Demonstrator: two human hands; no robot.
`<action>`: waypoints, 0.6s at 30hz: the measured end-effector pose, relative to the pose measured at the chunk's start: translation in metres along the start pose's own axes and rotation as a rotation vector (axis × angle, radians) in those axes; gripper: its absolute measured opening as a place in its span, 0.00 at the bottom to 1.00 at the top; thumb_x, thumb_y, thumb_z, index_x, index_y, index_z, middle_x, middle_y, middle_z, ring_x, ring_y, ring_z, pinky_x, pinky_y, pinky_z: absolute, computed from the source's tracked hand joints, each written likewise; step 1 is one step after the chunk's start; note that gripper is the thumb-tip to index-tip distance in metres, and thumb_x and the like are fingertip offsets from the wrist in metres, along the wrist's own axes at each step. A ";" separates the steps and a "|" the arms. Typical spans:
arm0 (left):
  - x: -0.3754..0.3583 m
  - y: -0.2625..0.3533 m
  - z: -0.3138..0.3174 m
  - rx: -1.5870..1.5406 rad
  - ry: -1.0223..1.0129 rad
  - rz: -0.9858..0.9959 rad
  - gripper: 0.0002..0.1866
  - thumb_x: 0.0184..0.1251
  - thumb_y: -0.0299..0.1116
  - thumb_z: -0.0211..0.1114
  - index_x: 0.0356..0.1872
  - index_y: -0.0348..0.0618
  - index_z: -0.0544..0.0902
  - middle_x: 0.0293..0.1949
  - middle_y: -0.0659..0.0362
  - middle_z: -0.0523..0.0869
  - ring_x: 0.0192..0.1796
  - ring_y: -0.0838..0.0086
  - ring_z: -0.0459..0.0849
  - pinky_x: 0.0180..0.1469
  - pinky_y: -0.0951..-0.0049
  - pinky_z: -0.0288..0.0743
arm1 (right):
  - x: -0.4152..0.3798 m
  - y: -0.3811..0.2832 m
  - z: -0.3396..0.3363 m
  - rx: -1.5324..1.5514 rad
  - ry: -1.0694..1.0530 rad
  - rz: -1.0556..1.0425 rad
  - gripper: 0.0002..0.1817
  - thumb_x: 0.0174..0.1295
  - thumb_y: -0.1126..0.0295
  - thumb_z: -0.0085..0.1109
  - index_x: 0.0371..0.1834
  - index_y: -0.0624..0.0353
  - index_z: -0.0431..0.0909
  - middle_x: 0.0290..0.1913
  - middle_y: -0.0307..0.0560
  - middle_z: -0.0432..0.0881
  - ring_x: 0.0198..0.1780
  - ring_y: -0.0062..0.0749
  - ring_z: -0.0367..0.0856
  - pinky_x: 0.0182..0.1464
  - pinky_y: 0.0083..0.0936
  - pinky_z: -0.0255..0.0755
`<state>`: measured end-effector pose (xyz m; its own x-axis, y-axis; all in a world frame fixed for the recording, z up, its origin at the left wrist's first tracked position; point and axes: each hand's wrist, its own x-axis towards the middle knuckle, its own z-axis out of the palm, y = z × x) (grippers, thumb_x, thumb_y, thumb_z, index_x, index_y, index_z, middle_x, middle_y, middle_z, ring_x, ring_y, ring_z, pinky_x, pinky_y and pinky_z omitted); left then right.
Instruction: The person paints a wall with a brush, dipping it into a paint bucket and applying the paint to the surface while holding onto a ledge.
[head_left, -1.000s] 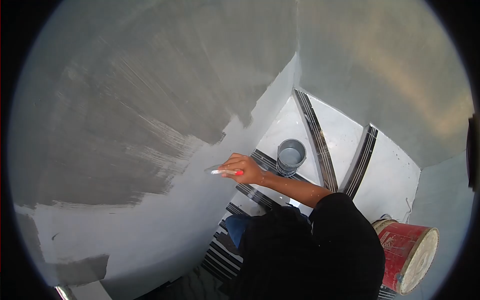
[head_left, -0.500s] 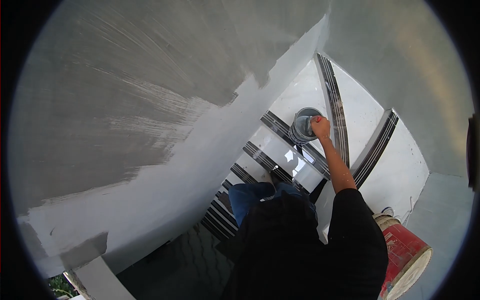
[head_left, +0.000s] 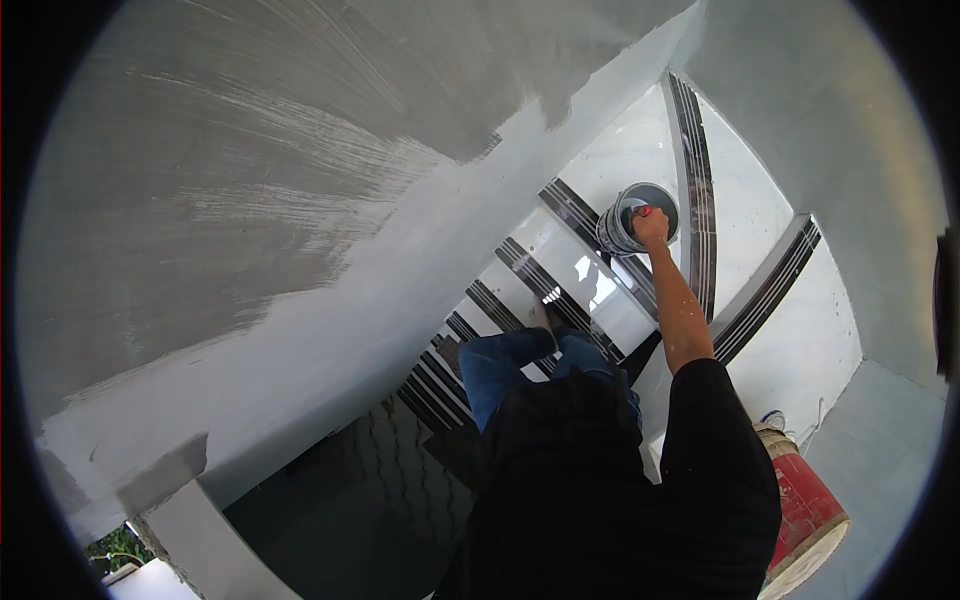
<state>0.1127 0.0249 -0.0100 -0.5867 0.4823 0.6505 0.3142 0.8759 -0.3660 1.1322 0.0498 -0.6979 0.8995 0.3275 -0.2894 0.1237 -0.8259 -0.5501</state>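
Right hand (head_left: 651, 226), upper right of frame: fingers clamped on red-tipped brush handle (head_left: 646, 211), directly over grey paint pot (head_left: 628, 222) (left hand unseen).

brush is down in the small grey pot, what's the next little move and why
Probably lift the brush out of the grey pot and swing it to the wall. The right hand holds it at the pot's mouth, and the wall's upper part shows bare, streaky patches above the smooth painted band.
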 end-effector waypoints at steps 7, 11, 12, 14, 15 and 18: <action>-0.005 0.005 -0.010 0.004 -0.027 0.010 0.61 0.56 0.85 0.46 0.64 0.29 0.78 0.62 0.33 0.79 0.66 0.34 0.75 0.67 0.33 0.67 | 0.000 0.004 0.004 -0.033 -0.036 -0.005 0.19 0.55 0.59 0.68 0.40 0.66 0.87 0.44 0.71 0.86 0.52 0.66 0.85 0.57 0.49 0.78; 0.004 0.003 -0.006 0.038 -0.092 0.024 0.60 0.55 0.85 0.47 0.63 0.30 0.79 0.62 0.33 0.79 0.65 0.35 0.76 0.66 0.34 0.68 | -0.001 0.000 -0.009 -0.067 0.011 0.019 0.19 0.55 0.58 0.68 0.40 0.64 0.88 0.41 0.70 0.87 0.50 0.64 0.86 0.55 0.46 0.79; 0.003 0.003 -0.008 0.039 -0.100 0.029 0.60 0.55 0.85 0.48 0.63 0.30 0.79 0.62 0.32 0.79 0.65 0.35 0.76 0.66 0.34 0.68 | -0.001 0.000 -0.014 0.013 0.028 0.027 0.18 0.56 0.59 0.68 0.40 0.63 0.89 0.40 0.68 0.88 0.48 0.61 0.87 0.54 0.44 0.80; 0.004 0.002 -0.006 0.038 -0.080 0.030 0.60 0.54 0.85 0.48 0.62 0.30 0.80 0.61 0.32 0.79 0.64 0.34 0.77 0.65 0.34 0.69 | -0.003 0.002 -0.027 0.175 0.057 0.042 0.16 0.56 0.61 0.67 0.40 0.62 0.90 0.37 0.65 0.89 0.44 0.54 0.90 0.51 0.40 0.81; 0.005 0.000 -0.002 0.035 -0.054 0.027 0.60 0.54 0.85 0.48 0.61 0.30 0.81 0.60 0.32 0.80 0.63 0.34 0.77 0.64 0.33 0.69 | -0.001 0.009 -0.027 0.221 0.083 0.036 0.15 0.56 0.62 0.67 0.40 0.61 0.91 0.35 0.62 0.89 0.42 0.49 0.90 0.49 0.38 0.82; 0.008 0.000 0.013 0.041 0.060 0.013 0.59 0.54 0.85 0.48 0.58 0.29 0.82 0.57 0.32 0.82 0.60 0.31 0.79 0.62 0.31 0.70 | 0.005 0.040 -0.024 0.208 0.220 -0.063 0.13 0.59 0.66 0.66 0.41 0.61 0.91 0.31 0.50 0.89 0.33 0.31 0.89 0.39 0.30 0.83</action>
<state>0.0979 0.0287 -0.0134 -0.5368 0.4947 0.6835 0.2905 0.8689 -0.4007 1.1514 0.0076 -0.7023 0.9647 0.2492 -0.0851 0.1145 -0.6879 -0.7167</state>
